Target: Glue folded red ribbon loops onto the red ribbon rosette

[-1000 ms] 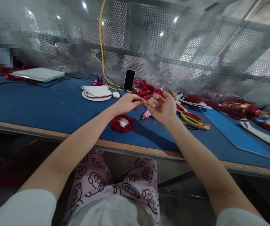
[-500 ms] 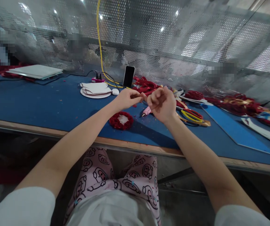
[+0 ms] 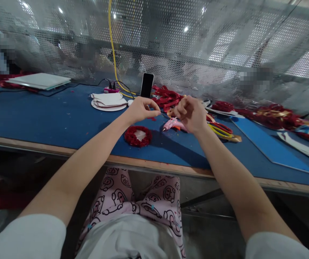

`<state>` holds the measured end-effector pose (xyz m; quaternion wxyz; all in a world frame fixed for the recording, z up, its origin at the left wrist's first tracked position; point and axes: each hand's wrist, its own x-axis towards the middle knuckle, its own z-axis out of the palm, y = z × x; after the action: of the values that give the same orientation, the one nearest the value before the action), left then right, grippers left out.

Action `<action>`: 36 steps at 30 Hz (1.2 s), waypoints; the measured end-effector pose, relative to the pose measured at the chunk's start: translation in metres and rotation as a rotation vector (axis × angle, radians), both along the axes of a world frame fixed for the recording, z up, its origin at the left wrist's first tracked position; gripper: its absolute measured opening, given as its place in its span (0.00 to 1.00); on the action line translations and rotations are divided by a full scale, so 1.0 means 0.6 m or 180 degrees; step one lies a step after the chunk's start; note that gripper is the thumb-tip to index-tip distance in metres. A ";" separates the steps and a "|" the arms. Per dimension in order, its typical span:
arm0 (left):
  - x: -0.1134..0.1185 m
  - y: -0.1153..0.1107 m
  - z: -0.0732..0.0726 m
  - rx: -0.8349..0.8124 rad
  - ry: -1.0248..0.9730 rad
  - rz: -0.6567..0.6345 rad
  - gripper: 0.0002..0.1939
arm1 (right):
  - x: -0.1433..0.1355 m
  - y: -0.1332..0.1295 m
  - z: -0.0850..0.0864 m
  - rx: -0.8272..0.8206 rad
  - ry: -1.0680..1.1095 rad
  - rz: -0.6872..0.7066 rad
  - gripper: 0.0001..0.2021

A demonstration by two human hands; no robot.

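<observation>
Above the table, my left hand (image 3: pixel 143 109) is closed in a pinch, thumb and forefinger meeting at the tips. Whatever lies between them is too small to make out. A short gap to the right, my right hand (image 3: pixel 191 113) is raised with its fingers curled in, and their contents are hidden. Below and between the hands rests a round red ruffled piece (image 3: pixel 129 136) with a pale centre. Just under my right hand lies a pink glue gun (image 3: pixel 172 124), nozzle to the left, partly covered by the hand. Scissors with red and yellow handles (image 3: pixel 220 130) lie right of it.
A phone (image 3: pixel 147 85) stands upright behind my left hand. White card cutouts (image 3: pixel 108 101) are stacked to the left. Red ribbon (image 3: pixel 166 98) is heaped at the back, near a perforated metal screen (image 3: pixel 165 43). A blue board (image 3: pixel 270 147) lies to the right.
My hands, close together before, have drawn apart: the left a little leftward, the right to the right with its fingers more curled. More of the glue gun shows between them.
</observation>
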<state>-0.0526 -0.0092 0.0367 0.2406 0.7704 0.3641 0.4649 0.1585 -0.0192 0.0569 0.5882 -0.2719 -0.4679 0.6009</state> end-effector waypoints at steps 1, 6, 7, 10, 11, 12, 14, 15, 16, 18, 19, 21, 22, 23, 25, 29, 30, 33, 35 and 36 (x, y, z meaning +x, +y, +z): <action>-0.003 0.003 0.000 -0.0002 0.0065 0.0020 0.12 | 0.008 0.008 -0.004 0.0235 -0.0348 -0.0081 0.18; -0.021 0.024 -0.008 0.0034 0.0758 0.0311 0.11 | 0.038 0.041 -0.033 0.1428 -0.2205 -0.0509 0.16; -0.026 0.029 -0.010 0.0002 0.1014 0.0433 0.11 | 0.040 0.044 -0.037 0.1614 -0.2510 -0.0560 0.16; -0.040 0.038 -0.013 -0.0264 0.1786 0.0870 0.16 | 0.041 0.046 -0.042 0.1970 -0.3164 -0.0684 0.17; -0.044 0.038 -0.011 -0.0343 0.1943 0.0938 0.19 | 0.040 0.045 -0.042 0.2035 -0.3282 -0.0728 0.18; -0.048 0.037 -0.007 -0.0374 0.2020 0.0912 0.20 | 0.041 0.045 -0.042 0.2092 -0.3365 -0.0780 0.18; -0.055 0.030 0.003 -0.0359 0.2045 0.0486 0.17 | 0.043 0.045 -0.039 0.2169 -0.3463 -0.1001 0.19; -0.059 0.026 0.010 -0.0358 0.2030 0.0170 0.16 | 0.047 0.047 -0.036 0.2171 -0.3503 -0.1202 0.20; -0.062 0.022 0.015 -0.0425 0.2063 -0.0157 0.18 | 0.052 0.049 -0.033 0.2152 -0.3554 -0.1437 0.21; -0.069 0.018 0.024 -0.0672 0.2228 -0.0612 0.27 | 0.066 0.055 -0.024 0.2081 -0.3742 -0.1888 0.23; -0.072 0.017 0.025 -0.0795 0.2342 -0.0730 0.31 | 0.074 0.058 -0.020 0.2055 -0.3899 -0.2034 0.23; -0.076 0.018 0.024 -0.0942 0.2567 -0.0767 0.35 | 0.091 0.066 -0.013 0.2075 -0.4301 -0.2182 0.23; -0.076 0.019 0.022 -0.0974 0.2655 -0.0722 0.35 | 0.098 0.069 -0.011 0.2106 -0.4499 -0.2210 0.22; -0.075 0.020 0.021 -0.0997 0.2723 -0.0664 0.34 | 0.104 0.072 -0.010 0.2138 -0.4674 -0.2227 0.22; -0.074 0.021 0.019 -0.1042 0.2800 -0.0556 0.30 | 0.110 0.076 -0.013 0.2184 -0.4910 -0.2267 0.22; -0.078 0.017 0.027 -0.1124 0.2939 -0.0349 0.26 | 0.109 0.080 -0.023 0.2151 -0.5021 -0.2426 0.21; -0.080 0.016 0.031 -0.1146 0.2973 -0.0331 0.25 | 0.107 0.080 -0.025 0.2141 -0.5002 -0.2443 0.21; -0.084 0.012 0.038 -0.1153 0.2919 -0.0398 0.23 | 0.104 0.079 -0.027 0.2162 -0.4913 -0.2393 0.21; -0.083 0.011 0.039 -0.1068 0.2777 -0.0358 0.19 | 0.103 0.079 -0.027 0.2161 -0.4894 -0.2321 0.21; -0.082 0.011 0.038 -0.1025 0.2714 -0.0300 0.17 | 0.103 0.078 -0.026 0.2130 -0.4899 -0.2284 0.21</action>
<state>-0.1015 -0.0024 0.0592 0.2069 0.8614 0.4627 0.0323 0.2200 0.0276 0.0415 0.3134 -0.5421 -0.7684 -0.1324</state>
